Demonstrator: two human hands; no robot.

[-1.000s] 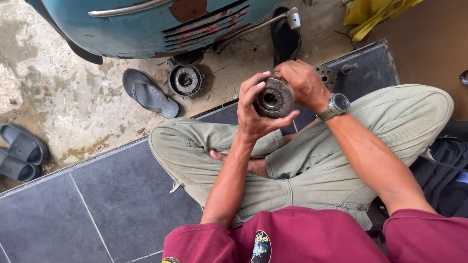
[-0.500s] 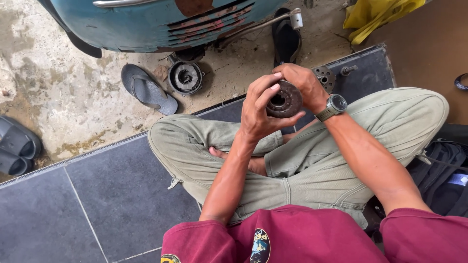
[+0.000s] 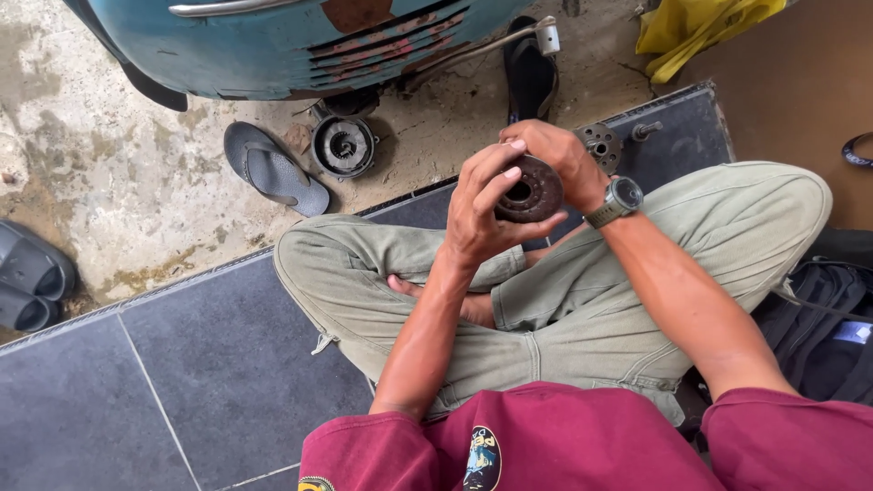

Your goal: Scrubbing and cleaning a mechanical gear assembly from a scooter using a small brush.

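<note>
at far left, a pair of grey sandals (image 3: 27, 282) lies on the concrete. further right, a single grey slipper (image 3: 273, 168) lies beside a round metal housing (image 3: 344, 145), both below the blue vehicle body (image 3: 300, 41). at centre, the person sits cross-legged on dark tiles (image 3: 136, 400). the left hand (image 3: 482, 214) curls its fingers over the near side of a dark, rusty round part (image 3: 529, 191), thumb underneath. the part is held above the lap, its hollow centre facing the camera. the right hand (image 3: 559, 155) wraps the far rim, fingers closed on it; a wristwatch (image 3: 617, 200) sits on that wrist. a small toothed metal disc (image 3: 598, 143) lies just behind. at right, a black bag (image 3: 823, 327) rests.
</note>
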